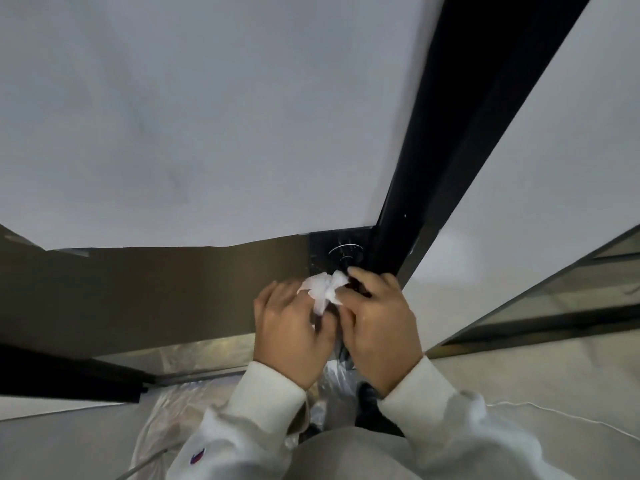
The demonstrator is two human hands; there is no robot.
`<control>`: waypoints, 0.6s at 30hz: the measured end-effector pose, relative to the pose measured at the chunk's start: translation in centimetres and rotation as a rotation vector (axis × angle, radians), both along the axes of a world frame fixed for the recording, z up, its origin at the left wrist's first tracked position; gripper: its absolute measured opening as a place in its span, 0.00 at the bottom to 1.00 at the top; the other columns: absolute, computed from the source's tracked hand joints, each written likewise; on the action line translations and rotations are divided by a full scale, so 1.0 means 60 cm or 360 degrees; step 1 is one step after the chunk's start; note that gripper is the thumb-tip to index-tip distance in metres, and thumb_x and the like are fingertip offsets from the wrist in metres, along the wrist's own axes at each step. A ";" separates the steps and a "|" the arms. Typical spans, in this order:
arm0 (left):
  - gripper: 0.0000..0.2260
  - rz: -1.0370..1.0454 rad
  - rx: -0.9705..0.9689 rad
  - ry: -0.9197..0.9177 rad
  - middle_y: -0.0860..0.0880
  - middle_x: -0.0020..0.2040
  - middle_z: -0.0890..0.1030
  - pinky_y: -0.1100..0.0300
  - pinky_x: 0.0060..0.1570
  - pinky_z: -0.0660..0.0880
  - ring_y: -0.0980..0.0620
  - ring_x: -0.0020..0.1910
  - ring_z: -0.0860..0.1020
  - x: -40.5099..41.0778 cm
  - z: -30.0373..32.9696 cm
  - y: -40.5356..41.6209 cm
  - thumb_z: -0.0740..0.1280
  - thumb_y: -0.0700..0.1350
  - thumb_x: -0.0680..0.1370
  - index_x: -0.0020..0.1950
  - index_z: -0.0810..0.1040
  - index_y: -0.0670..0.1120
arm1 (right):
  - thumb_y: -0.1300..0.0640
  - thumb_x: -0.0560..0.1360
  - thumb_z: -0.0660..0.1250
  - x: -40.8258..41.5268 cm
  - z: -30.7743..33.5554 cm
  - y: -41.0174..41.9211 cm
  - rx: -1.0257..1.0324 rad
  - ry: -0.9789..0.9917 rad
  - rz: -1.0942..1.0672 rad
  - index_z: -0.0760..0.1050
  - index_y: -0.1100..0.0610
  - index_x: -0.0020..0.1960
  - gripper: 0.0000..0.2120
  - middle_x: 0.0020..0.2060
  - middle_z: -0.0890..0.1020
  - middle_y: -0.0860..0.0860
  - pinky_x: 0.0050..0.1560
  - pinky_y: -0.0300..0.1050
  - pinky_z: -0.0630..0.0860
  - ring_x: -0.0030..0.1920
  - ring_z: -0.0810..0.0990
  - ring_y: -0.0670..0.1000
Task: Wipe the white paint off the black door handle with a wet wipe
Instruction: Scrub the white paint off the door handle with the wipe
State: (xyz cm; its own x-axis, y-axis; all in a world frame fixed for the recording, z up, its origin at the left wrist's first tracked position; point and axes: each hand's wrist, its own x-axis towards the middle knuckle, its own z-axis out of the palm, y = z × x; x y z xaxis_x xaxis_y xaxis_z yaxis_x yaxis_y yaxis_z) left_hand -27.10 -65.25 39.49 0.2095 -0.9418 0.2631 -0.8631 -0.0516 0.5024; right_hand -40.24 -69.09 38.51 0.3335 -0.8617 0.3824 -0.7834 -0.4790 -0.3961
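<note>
Seen from above, a person's two arms in pale sleeves (270,393) reach forward over clear plastic sheeting (180,403) spread on the floor. The left hand (291,327) has its fingers curled and pinches the lower end of a crumpled white wet wipe (323,289), which bunches up between the two hands. The right hand (377,323) is just beside it, its fingers bent round the black door handle (358,287); the thumb side touches the wipe, but whether it also grips the wipe cannot be told. The handle is almost wholly hidden under the right hand and the wipe, so any white paint on it is hard to make out. Just beyond the fingertips a black lock plate (341,247) with a round fitting shows small pale specks. Beyond that rises a grey-white door panel (207,116) with a brown band (156,289) across it, edged at right by a black frame (460,116).
</note>
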 end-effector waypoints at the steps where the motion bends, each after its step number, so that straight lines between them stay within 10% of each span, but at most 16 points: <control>1: 0.10 0.0037 -0.0050 0.0057 0.55 0.48 0.83 0.46 0.61 0.70 0.51 0.51 0.80 -0.001 0.000 0.002 0.67 0.50 0.71 0.50 0.82 0.51 | 0.60 0.73 0.69 -0.011 -0.002 0.007 0.0018 -0.0213 0.0051 0.85 0.55 0.49 0.08 0.56 0.82 0.55 0.45 0.49 0.81 0.51 0.79 0.59; 8: 0.16 -0.0429 -0.0354 0.0153 0.55 0.59 0.82 0.51 0.53 0.74 0.53 0.56 0.79 -0.002 0.006 -0.016 0.72 0.43 0.74 0.60 0.81 0.54 | 0.68 0.69 0.75 -0.037 0.005 -0.004 0.0568 -0.1150 -0.0059 0.78 0.57 0.36 0.09 0.36 0.82 0.48 0.39 0.38 0.77 0.36 0.78 0.43; 12: 0.05 -0.0404 -0.0639 0.0152 0.51 0.49 0.84 0.56 0.47 0.75 0.51 0.46 0.81 -0.022 -0.011 -0.012 0.74 0.41 0.73 0.48 0.86 0.45 | 0.67 0.69 0.71 -0.042 0.007 -0.002 0.1062 -0.1883 -0.0186 0.71 0.60 0.36 0.10 0.35 0.81 0.65 0.39 0.61 0.82 0.37 0.82 0.60; 18: 0.03 0.0031 -0.0301 0.0389 0.54 0.31 0.80 0.74 0.41 0.68 0.58 0.31 0.74 -0.048 -0.061 0.020 0.76 0.45 0.73 0.40 0.83 0.48 | 0.68 0.77 0.69 -0.031 -0.025 0.004 0.1351 -0.2031 -0.0461 0.76 0.65 0.47 0.02 0.41 0.83 0.65 0.39 0.52 0.82 0.39 0.83 0.63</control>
State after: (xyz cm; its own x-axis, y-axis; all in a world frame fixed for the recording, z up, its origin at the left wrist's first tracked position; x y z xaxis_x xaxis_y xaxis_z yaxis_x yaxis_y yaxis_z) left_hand -29.96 -64.05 35.84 0.3055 -0.8762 0.3728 -0.7153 0.0472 0.6972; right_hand -42.11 -68.84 37.04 -0.0303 -0.9393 -0.3417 0.2473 0.3242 -0.9131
